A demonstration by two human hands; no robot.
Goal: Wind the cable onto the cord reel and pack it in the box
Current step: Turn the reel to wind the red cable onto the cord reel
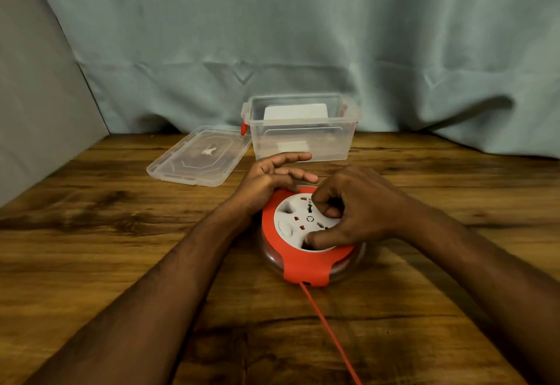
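A round cord reel [298,251] with an orange frame, a clear drum and a white socket face lies flat on the wooden table. My left hand [272,178] rests against its far left rim, fingers spread and pointing right. My right hand [348,212] grips the white socket face, thumb and fingertips dug into its recesses. An orange cable [328,333] runs from the reel's near slot towards me and off the bottom edge. The clear plastic box [303,139] with orange latches stands open behind the reel.
The box's clear lid [198,157] lies flat to the left of the box. A white card leans inside the box. A pale cloth hangs behind the wooden table [121,233] and along its left side.
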